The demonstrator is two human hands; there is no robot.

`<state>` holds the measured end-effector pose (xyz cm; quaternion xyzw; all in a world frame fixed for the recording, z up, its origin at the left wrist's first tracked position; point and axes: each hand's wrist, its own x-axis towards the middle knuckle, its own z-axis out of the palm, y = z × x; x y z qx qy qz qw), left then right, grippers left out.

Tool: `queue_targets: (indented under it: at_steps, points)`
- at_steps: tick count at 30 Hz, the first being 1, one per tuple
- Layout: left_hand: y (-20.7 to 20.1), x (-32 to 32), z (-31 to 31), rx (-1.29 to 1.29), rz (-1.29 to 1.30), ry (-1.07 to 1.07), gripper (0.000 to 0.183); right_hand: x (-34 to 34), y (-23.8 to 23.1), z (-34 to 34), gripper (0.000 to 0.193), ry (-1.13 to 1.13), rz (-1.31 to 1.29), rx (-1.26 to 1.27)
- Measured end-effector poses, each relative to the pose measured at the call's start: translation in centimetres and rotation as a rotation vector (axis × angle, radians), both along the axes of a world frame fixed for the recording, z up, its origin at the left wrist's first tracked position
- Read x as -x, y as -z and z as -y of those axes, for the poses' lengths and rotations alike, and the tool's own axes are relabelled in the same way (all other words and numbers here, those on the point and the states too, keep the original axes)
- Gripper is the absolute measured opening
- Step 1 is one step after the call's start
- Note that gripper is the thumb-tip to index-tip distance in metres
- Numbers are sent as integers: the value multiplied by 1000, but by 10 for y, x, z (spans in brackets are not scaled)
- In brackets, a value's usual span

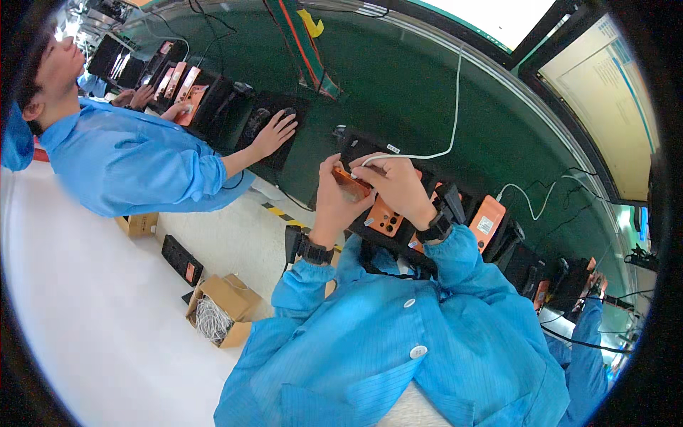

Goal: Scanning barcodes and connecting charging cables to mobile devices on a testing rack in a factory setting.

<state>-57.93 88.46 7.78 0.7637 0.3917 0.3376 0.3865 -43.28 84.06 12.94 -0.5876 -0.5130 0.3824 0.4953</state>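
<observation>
My left hand [333,203] is wrapped round an orange phone [351,186], held tilted above the bench. My right hand [400,186] pinches the end of a white cable [454,117] against the upper edge of that phone. Whether the plug sits in the port is hidden by my fingers. Just below both hands, another orange phone [385,218] with round camera lenses lies in a black tray [359,146]. To the right of my right hand, an orange phone with a white label [487,222] has a second white cable at its top end.
Two monitors [605,92] stand along the far right of the green bench [398,85]. At left, a co-worker in blue [135,160] rests one hand on a mouse [288,117]. A carton of white cables [213,317] and a black tray [182,260] are on the floor.
</observation>
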Motion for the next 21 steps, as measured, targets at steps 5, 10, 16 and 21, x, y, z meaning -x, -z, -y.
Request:
queue_targets:
  at_steps: [5, 10, 16, 21]
  points:
    - [8, -2, 10, 51, 79, -39, 100, 11, -16, 7, 29, -8, 359, -85]
    - [28, 2, 4, 60, 183, -58, 93, 20, 29, -7, 32, -35, 301, 15]
    - [39, -12, -25, 36, 53, -18, 83, 15, 64, 7, 46, 276, 140, -147]
    - [10, -67, -43, -57, -159, 27, 80, -56, 89, 87, 35, 361, 220, 59]
